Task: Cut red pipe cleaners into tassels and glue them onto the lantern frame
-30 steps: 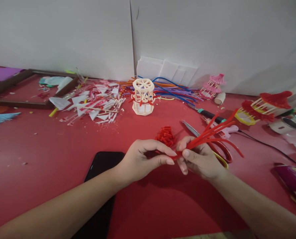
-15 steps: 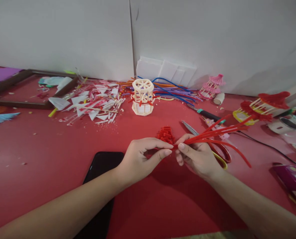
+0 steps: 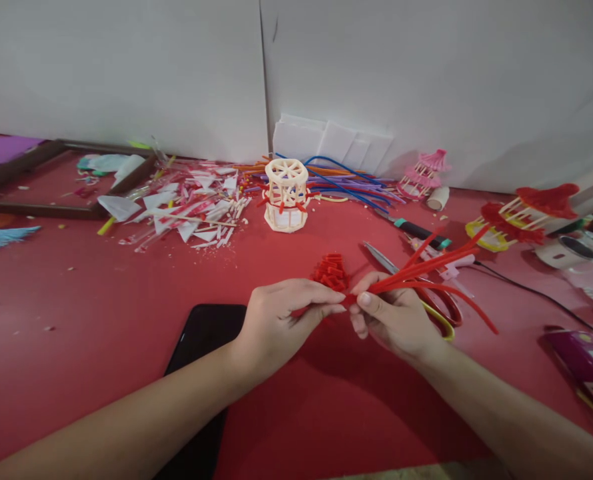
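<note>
- Red stems (image 3: 399, 276) are clasped in my right hand (image 3: 399, 321) above the bench (image 3: 126, 287).
- My left hand (image 3: 276, 320) meets their short ends; whether it pinches, I can't tell.
- If my right grip slackens, stems could slip uneven or drop toward the cut red pieces (image 3: 331, 272).

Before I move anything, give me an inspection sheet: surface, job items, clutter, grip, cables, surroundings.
Surface: red table, scattered crumbs.
Job items: red strips bundled; cut red pieces piled; cream lattice model upright.
Clutter: scrap heap at back left; scissors partly hidden; black flat device at front.
Grip: right hand holds strips; left hand at their bunched end, pinch unclear.
Cables: black cable runs rightward from pink tool.
Surroundings: pale wall panels; white sheets leaning there.
</note>
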{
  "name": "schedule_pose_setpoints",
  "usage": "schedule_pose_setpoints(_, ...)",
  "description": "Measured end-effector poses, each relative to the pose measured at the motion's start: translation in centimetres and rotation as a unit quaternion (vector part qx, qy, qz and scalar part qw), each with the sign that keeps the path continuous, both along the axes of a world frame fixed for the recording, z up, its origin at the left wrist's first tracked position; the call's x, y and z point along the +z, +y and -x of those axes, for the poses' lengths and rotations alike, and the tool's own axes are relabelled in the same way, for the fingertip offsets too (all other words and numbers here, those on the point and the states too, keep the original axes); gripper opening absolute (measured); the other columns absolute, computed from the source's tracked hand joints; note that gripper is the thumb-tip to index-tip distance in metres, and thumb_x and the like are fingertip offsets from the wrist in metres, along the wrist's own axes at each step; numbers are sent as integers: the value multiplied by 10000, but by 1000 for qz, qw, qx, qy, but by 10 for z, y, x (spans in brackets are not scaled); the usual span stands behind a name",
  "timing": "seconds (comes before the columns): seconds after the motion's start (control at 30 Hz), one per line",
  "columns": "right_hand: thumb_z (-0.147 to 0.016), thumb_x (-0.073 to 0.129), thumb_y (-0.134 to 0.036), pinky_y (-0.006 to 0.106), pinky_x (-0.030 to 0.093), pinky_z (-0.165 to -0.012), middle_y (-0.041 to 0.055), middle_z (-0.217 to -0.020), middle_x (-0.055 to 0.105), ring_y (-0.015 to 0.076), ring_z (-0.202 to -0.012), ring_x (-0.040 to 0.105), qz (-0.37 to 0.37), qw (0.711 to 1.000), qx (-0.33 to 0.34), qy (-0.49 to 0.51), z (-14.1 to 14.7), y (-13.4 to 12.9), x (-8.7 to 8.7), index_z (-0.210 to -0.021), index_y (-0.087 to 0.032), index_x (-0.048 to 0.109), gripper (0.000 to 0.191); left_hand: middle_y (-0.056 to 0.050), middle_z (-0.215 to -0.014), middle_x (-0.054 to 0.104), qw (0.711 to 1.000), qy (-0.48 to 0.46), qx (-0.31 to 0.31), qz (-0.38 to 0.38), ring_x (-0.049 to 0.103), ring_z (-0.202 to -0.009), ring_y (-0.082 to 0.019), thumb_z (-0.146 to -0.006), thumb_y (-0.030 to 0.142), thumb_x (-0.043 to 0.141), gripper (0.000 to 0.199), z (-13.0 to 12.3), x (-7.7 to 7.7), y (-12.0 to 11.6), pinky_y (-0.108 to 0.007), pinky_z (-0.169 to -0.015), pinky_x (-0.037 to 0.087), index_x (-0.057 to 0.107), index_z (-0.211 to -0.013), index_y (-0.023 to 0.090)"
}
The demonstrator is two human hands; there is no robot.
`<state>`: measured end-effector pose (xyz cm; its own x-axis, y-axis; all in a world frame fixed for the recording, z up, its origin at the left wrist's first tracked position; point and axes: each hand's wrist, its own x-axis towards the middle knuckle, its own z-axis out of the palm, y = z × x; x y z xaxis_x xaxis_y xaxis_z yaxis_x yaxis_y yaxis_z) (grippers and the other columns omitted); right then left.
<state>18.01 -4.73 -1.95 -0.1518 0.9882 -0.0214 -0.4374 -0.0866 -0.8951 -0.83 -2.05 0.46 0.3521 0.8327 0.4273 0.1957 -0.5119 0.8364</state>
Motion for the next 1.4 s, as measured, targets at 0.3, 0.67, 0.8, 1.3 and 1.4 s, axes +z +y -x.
schedule_pose_setpoints(0.3,-761,812,-318,224,561,-435,-13,-582,676,109,-437,624,-8,995,-13,-98,-6,4,-2,-786,-168,741,167,-62,-861,785,978,15,-73,197,728,-805,-183,-800,215,690,85,-4,-6,4,-272,-761,553,749,-793,155)
schedule_pose_setpoints(0.67,-750,809,-405,170,360,-351,-52,-483,586,51,-353,476,48,979,27,-195,-8,1,2,-768,-169,725,251,-19,-801,771,936,-13,-131,325,725,-776,-164,-737,244,792,299,-6,-9,7,-255,-718,520,593,-952,184)
schedule_pose_setpoints(0.8,-722,829,-387,173,292,-364,-74,-435,515,38,-373,392,41,967,-16,-252,-6,-1,-3,-787,-168,738,246,-14,-794,765,946,-11,-111,304,732,-764,-172,-753,234,779,267,-8,-8,3,-260,-706,517,589,-936,189)
schedule_pose_setpoints(1.3,-844,720,-316,203,584,-578,6,-758,747,127,-634,712,-170,919,-89,-344,10,-13,6,-889,-215,685,116,-6,-727,776,799,-340,-152,472,719,-695,-109,-595,241,922,274,-6,-10,21,-189,-679,565,706,-740,153)
schedule_pose_setpoints(1.4,-844,724,-302,190,572,-558,19,-824,764,134,-665,728,-228,874,-138,-406,11,-16,6,-911,-216,678,118,-22,-747,784,800,-323,-185,470,728,-704,-117,-640,214,898,211,-6,-10,17,-197,-687,577,741,-769,155)
